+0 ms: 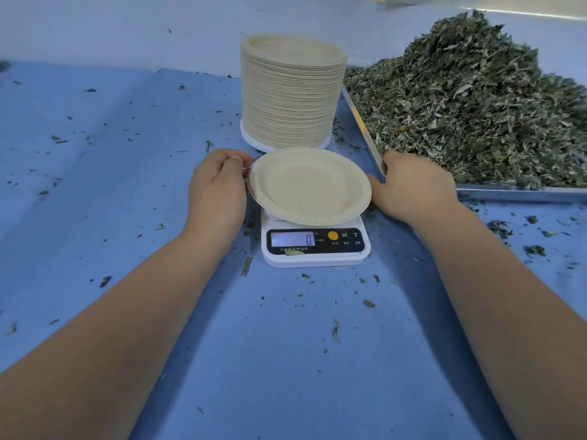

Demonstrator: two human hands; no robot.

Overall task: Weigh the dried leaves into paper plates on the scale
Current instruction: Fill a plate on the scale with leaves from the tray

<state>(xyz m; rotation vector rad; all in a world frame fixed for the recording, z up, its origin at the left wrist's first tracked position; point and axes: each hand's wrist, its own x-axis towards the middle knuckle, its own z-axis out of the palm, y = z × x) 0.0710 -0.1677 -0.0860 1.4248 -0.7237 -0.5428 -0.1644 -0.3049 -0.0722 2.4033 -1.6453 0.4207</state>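
Observation:
An empty cream paper plate [309, 185] sits on a small white digital scale [316, 246] whose display reads 0. My left hand [217, 188] pinches the plate's left rim between thumb and fingers. My right hand [413, 185] lies at the plate's right edge, against the near corner of a metal tray [521, 193]; its fingers are hidden from me. The tray holds a big heap of dried green leaves [470, 100]. A tall stack of paper plates [292, 90] stands just behind the scale.
A blue sheet [127, 217] covers the table, with leaf crumbs scattered around the scale and to the left. A pale wall rises behind the plate stack. The tray's rim runs along the right side.

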